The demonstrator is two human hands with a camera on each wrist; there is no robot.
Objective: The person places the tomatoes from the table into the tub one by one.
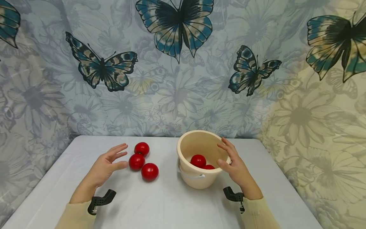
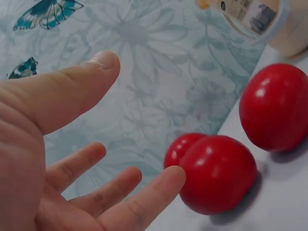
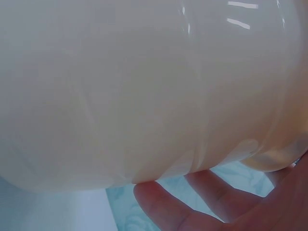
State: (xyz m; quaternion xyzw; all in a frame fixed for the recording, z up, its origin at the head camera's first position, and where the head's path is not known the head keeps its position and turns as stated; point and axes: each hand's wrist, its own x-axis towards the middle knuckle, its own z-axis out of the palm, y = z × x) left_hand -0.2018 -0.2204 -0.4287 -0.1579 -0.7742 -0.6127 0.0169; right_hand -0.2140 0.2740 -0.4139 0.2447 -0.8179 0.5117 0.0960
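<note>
My left hand [image 1: 103, 165] hovers over the table, its fingers spread just left of three red tomatoes. Closest to its thumb and fingertips is one tomato [image 1: 137, 162]; another tomato [image 1: 141, 149] sits behind it and a third tomato [image 1: 150, 172] in front. In the left wrist view a fingertip overlaps the nearer tomato [image 2: 219, 174]. My right hand [image 1: 235, 163] is at the right side of a cream bucket [image 1: 197, 182], fingers extended and fingertips against its outer wall [image 3: 144, 96]. Inside the bucket two tomatoes show, one tomato [image 1: 198, 161] more fully than the lower tomato [image 1: 209, 167].
A white cloth covers the table [image 1: 168, 203]. The bucket's pale handle [image 1: 190, 175] hangs down its front. Behind the table's far edge stands a floral backdrop [image 1: 177, 105] with butterflies. Each wrist carries a black camera mount [image 1: 101, 201].
</note>
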